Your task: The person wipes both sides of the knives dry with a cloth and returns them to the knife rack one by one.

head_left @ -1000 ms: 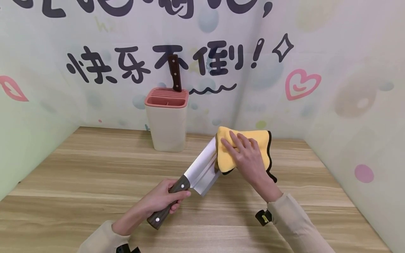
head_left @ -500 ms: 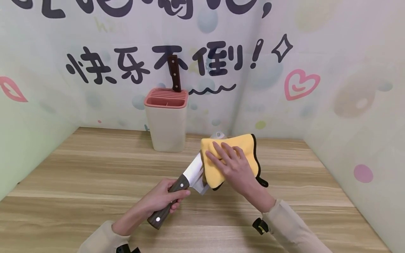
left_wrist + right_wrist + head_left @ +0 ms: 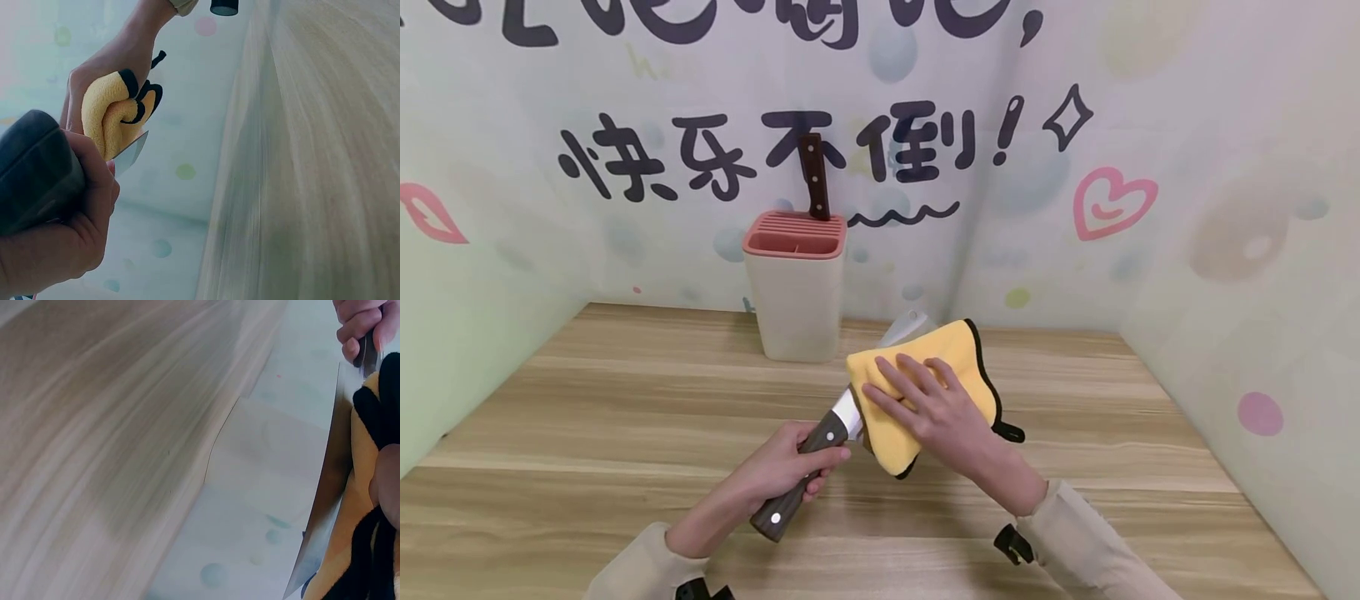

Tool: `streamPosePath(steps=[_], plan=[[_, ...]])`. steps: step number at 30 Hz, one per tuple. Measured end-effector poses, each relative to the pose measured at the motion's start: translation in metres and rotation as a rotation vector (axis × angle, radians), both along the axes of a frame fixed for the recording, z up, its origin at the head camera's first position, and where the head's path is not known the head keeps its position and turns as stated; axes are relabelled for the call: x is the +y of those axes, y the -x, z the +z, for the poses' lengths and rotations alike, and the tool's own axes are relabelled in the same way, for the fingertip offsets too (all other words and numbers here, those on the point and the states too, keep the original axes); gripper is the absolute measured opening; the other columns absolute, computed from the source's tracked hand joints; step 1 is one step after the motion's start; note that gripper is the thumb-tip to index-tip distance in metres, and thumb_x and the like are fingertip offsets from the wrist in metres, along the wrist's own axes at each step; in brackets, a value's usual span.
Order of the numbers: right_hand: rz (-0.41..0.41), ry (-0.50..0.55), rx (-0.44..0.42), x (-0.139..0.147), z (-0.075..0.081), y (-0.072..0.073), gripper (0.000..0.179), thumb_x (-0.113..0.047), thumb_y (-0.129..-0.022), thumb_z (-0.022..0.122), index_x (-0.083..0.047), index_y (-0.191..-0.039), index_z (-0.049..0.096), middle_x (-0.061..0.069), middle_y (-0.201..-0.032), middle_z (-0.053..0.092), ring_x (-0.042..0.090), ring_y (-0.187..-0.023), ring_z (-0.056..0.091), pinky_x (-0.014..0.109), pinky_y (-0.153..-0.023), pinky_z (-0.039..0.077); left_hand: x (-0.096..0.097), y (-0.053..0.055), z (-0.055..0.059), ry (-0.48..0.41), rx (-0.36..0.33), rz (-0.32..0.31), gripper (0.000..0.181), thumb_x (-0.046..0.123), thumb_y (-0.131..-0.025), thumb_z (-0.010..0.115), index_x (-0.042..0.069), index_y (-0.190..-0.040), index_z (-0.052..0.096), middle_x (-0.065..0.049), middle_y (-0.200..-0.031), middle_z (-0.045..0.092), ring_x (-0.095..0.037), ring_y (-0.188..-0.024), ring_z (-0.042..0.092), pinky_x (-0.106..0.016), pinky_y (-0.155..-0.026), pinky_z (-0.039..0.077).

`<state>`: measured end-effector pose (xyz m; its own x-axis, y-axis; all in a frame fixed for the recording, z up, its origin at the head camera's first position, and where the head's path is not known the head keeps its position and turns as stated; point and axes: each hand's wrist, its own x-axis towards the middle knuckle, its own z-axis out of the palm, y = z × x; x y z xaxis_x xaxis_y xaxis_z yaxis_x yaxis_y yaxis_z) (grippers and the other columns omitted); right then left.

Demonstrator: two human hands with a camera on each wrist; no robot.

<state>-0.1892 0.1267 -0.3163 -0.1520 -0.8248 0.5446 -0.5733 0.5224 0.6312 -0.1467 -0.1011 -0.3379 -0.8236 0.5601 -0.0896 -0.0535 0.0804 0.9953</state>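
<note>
A kitchen cleaver point(image 3: 847, 412) with a dark riveted handle point(image 3: 784, 507) slants up and away above the table. My left hand point(image 3: 786, 468) grips that handle, thumb lying along it toward the blade. Over the blade's middle lies a yellow cloth point(image 3: 942, 354) with black edging, hiding most of the steel; the holed far corner sticks out beyond it. My right hand point(image 3: 932, 417) holds the cloth against the blade, fingers spread on top and thumb hidden below in the head view. From the right wrist, a long strip of bare blade point(image 3: 331, 462) shows beside the cloth.
A white knife block point(image 3: 797, 308) with a pink slotted top stands at the back of the wooden table point(image 3: 625, 433). One knife with a brown handle point(image 3: 815, 177) is upright in it. Printed wall sheets point(image 3: 1000, 250) close off the back and sides.
My right hand has slid the cloth down the blade toward the handle, leftward and nearer to me. The far corner of the blade has come into view. My left hand stays in place.
</note>
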Motion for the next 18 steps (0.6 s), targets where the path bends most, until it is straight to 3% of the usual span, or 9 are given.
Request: streamPosePath(steps=[9,18], plan=[[0.064,-0.06,-0.016,-0.0041,0.0005,-0.0067,0.039,-0.003,-0.087,0.046,-0.019,-0.121,0.054,0.01,-0.128,0.048,0.026,-0.111,0.048,0.042,-0.085,0.042,-0.0002,0.0001,0.0002,-0.009,-0.007,0.001,0.026,0.02,-0.089,0.056,-0.004,-0.094,0.046,0.002,-0.06,0.046,-0.003,-0.045,0.043,-0.016,-0.042,0.04],[0.091,-0.11,-0.012,-0.0048,-0.0002,-0.0102,0.04,-0.001,-0.094,0.033,-0.021,-0.126,0.048,0.008,-0.131,0.046,0.023,-0.112,0.048,0.04,-0.088,0.042,-0.001,0.0002,-0.0004,-0.01,0.006,-0.01,0.023,0.021,-0.089,0.055,0.0,-0.088,0.044,0.002,-0.06,0.046,-0.003,-0.046,0.044,-0.016,-0.043,0.04]])
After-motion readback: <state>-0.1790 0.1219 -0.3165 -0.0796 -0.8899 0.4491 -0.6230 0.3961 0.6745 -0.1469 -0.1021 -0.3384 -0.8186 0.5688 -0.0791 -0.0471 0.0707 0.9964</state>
